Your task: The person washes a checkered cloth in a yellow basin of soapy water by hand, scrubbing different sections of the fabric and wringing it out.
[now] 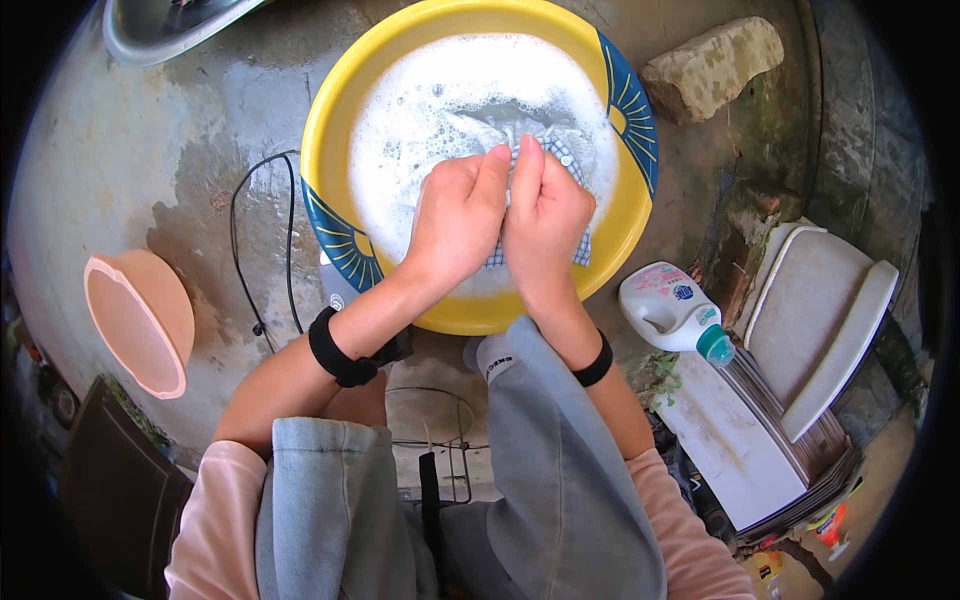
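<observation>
Inside the yellow basin (322,140), a blue-and-white checked cloth (566,160) sits among suds. Above it, the person's left hand (455,215) and right hand (548,215) are side by side, fingers curled closed around the cloth, thumbs pointing toward the basin's far rim. A white bottle (664,300) is right of the basin.

The blue-and-white checked cloth (560,153) is wet and bunched, its middle covered from view, with a lower edge showing near the basin's inner wall. It sits among thick white suds (420,105) inside a round yellow basin (329,150) with dark blue, sun-patterned panels, standing upright.
</observation>
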Demonstrator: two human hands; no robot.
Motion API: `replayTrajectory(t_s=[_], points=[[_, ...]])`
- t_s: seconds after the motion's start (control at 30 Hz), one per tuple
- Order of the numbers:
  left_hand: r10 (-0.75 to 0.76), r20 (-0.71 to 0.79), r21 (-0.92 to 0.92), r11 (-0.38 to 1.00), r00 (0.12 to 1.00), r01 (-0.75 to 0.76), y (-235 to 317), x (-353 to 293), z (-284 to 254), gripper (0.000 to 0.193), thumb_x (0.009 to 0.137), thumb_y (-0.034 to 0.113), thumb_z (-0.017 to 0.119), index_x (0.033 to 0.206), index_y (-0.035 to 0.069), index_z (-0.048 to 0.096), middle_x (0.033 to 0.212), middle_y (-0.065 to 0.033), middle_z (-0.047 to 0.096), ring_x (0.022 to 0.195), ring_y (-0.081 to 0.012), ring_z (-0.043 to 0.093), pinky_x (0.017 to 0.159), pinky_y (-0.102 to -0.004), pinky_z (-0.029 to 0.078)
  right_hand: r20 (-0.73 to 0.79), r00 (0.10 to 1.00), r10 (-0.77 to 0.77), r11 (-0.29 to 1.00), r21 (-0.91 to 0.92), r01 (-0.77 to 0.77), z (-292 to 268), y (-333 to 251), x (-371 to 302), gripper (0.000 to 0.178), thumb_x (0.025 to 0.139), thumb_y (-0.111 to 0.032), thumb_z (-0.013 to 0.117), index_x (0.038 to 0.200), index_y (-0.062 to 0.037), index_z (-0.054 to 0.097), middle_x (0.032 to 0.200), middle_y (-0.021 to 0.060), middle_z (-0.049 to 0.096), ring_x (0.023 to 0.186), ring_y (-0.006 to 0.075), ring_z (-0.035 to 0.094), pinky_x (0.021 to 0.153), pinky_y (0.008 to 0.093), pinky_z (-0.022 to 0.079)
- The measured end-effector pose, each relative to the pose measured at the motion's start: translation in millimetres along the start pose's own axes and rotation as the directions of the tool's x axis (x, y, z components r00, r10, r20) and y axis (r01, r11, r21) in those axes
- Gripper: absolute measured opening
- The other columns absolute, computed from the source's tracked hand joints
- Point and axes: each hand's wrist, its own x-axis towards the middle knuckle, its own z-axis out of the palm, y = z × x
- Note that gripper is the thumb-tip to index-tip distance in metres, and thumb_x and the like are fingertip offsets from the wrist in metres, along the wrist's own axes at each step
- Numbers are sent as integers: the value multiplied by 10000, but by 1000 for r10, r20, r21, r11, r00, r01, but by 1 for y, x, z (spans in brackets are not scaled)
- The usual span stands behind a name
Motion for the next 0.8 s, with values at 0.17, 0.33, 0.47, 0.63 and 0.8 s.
replayTrajectory(t_s=[0.17,0.33,0.47,0.63,0.8], points=[[-56,20,-12,998,998,56,3,-3,1,458,1000,265,475,700,-60,596,531,-163,506,499,-178,476,507,-380,409,-4,998,-63,998,-2,63,-2,5,-1,363,942,-122,608,609,-23,505,496,141,458,399,281,422,424,390,312],[-16,-4,-79,997,1000,15,-4,-2,-2,453,1000,257,479,689,-55,589,528,-140,523,505,-153,462,502,-372,403,-8,1000,-13,1000,-2,13,1,-8,-5,359,939,-127,614,609,-25,514,501,146,472,407,301,446,426,392,320],[-36,-11,-68,997,999,36,4,-2,1,448,1003,246,479,679,-47,580,517,-98,492,517,-117,437,491,-352,389,9,1000,-26,1000,7,26,-1,0,6,354,938,-132,615,614,-25,523,495,147,465,407,300,439,428,391,322],[-86,-28,-128,988,996,82,2,-3,-6,446,1005,242,481,677,-42,584,518,-72,479,531,-96,431,487,-336,382,6,993,-121,992,22,121,4,-12,-4,354,936,-137,620,614,-29,521,504,147,467,415,305,437,432,390,327],[-44,3,-128,991,999,44,10,-5,1,436,1006,232,487,672,-30,588,523,-55,510,527,-91,431,482,-333,381,30,998,-57,998,-19,57,-5,-5,2,339,915,-93,633,608,-25,507,515,142,474,424,299,451,437,392,333]])
